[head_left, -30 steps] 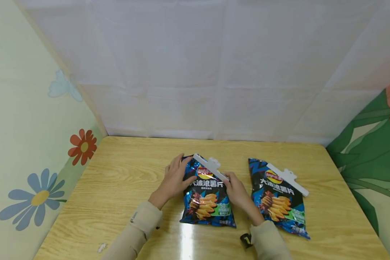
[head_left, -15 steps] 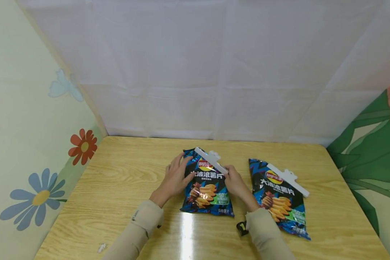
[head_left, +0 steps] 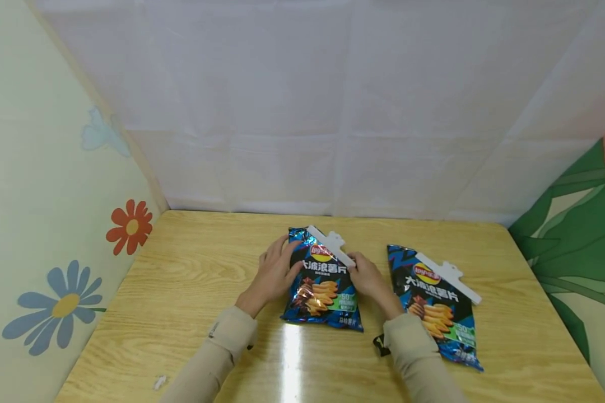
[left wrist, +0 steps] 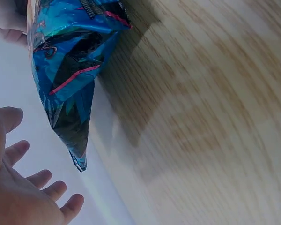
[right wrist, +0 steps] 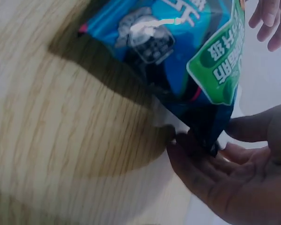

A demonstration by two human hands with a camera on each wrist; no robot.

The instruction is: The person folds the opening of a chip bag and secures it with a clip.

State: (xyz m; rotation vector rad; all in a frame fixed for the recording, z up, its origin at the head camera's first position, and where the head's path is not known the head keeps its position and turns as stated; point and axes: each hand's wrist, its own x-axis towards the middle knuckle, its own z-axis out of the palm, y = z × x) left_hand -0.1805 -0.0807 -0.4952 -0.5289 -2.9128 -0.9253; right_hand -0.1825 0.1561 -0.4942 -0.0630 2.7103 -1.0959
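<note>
A blue and black bag of potato chips [head_left: 322,282] lies in the middle of the table, with a white bag clip [head_left: 334,244] slanting across its top right corner. My right hand [head_left: 372,281] pinches the bag's right edge just below the clip's lower end. In the right wrist view the thumb and fingers of the right hand [right wrist: 253,171] close around that edge of the chip bag [right wrist: 164,51]. My left hand [head_left: 273,273] is at the bag's left side. In the left wrist view the left hand's [left wrist: 18,183] fingers are spread, apart from the bag [left wrist: 70,61].
To the right lies a second chip bag [head_left: 436,294] of the same kind, tilted, with a white clip [head_left: 450,272] on its top corner. A small black strap [head_left: 381,346] shows at the right cuff. A white curtain [head_left: 302,140] hangs behind the wooden table [head_left: 196,252].
The middle chip bag with its clip has moved away from me toward the back of the table and slightly to the right. My right hand has moved back with it; the second bag stays put.
</note>
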